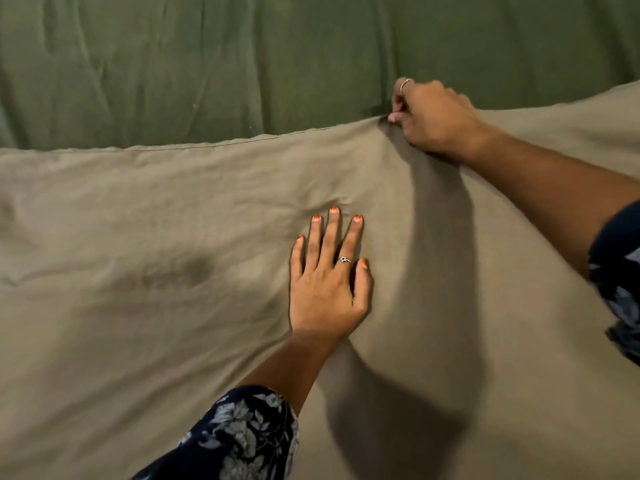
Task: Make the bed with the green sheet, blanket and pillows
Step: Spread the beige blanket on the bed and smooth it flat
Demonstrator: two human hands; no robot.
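The right hand (pixel 433 116) pinches the tan blanket's (pixel 173 271) far hem, beside bare green sheet (pixel 207 64) stretching farther. The left hand (pixel 327 282), fingers straight and slightly spread, presses the blanket's middle.

Head view, close, steeply downward over the bed (pixel 173 64)

The bed (pixel 131 323) fills the view from edge to edge, so it is the only furniture in sight. Its top is soft and uneven, with shallow dents and long creases running across it. The light is warm and rather dim; it leaves the far part of the bed duller and the near part paler. Dark, soft-edged shadows (pixel 438 237) lie over the right half, one a long band widening toward the near edge.
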